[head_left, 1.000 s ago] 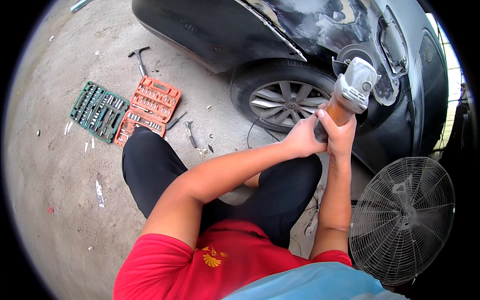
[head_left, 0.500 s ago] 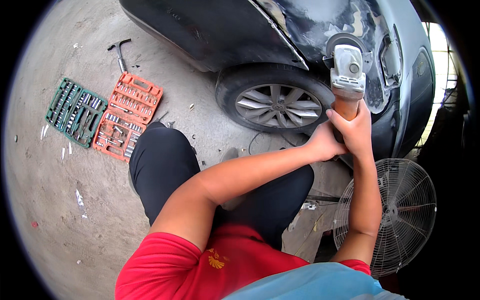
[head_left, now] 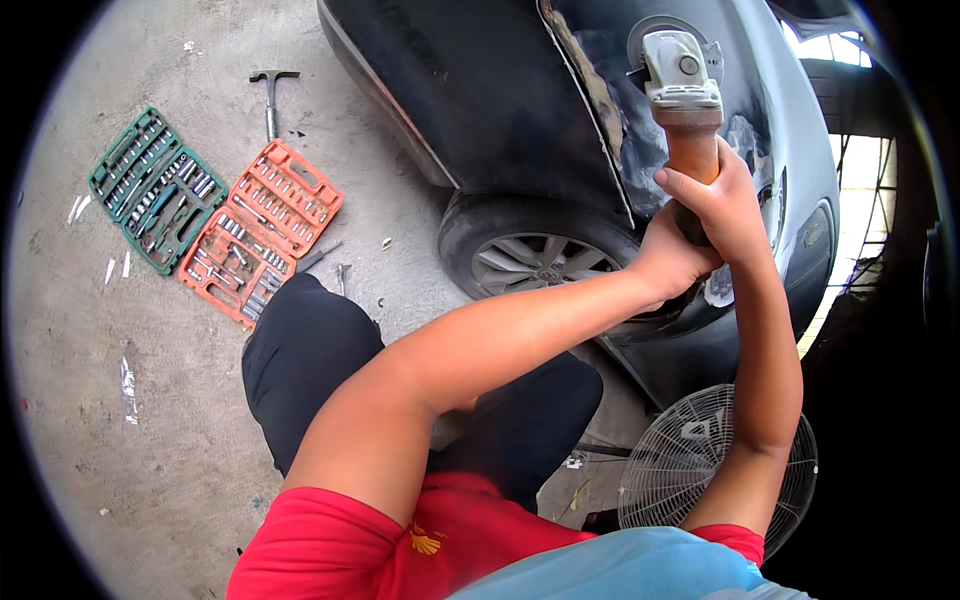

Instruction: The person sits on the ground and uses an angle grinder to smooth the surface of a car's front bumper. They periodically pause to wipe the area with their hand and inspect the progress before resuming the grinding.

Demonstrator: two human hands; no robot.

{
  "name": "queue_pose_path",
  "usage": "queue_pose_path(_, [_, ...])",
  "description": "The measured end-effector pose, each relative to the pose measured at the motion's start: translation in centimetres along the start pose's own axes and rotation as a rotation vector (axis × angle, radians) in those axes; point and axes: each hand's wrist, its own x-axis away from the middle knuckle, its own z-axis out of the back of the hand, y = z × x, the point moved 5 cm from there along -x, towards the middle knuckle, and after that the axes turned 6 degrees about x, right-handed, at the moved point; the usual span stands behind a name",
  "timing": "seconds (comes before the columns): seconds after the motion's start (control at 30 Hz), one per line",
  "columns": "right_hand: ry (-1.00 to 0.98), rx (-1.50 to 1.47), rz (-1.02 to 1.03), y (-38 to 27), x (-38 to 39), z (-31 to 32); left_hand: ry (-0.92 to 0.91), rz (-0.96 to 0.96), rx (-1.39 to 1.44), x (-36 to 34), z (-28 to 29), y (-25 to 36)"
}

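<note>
Both my hands are wrapped round an angle grinder, an orange-brown body with a grey metal head. My left hand grips its rear end, and my right hand holds the body just ahead of it, thumb across the top. The grinder's round disc is over the dark, sanded body panel of a car, above the wheel. From here I cannot tell whether the disc touches the panel. The alloy wheel is partly hidden behind my left forearm.
On the concrete floor to the left lie a green socket set case and an orange one, both open. A hammer lies beyond them. A round wire-caged fan stands close by my right arm.
My view has shifted, so the car and fan sit differently in it. The grinder, still in both hands, appears farther up along the panel, and my arms reach farther forward.
</note>
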Motion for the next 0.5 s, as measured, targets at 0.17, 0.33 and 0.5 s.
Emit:
queue_pose_path(0.17, [-0.045,0.173,-0.011,-2.2,-2.6,-0.1,-0.037,0.066,0.169,-0.8,-0.1,2.2])
queue_pose_path(0.33, [-0.075,0.286,-0.052,-2.6,-5.1,-0.5,-0.058,0.108,0.281,-1.8,0.2,3.6])
queue_pose_path(0.5, [-0.086,0.33,-0.057,-3.7,-7.2,-0.7,-0.054,0.109,0.305,-3.2,0.9,5.0])
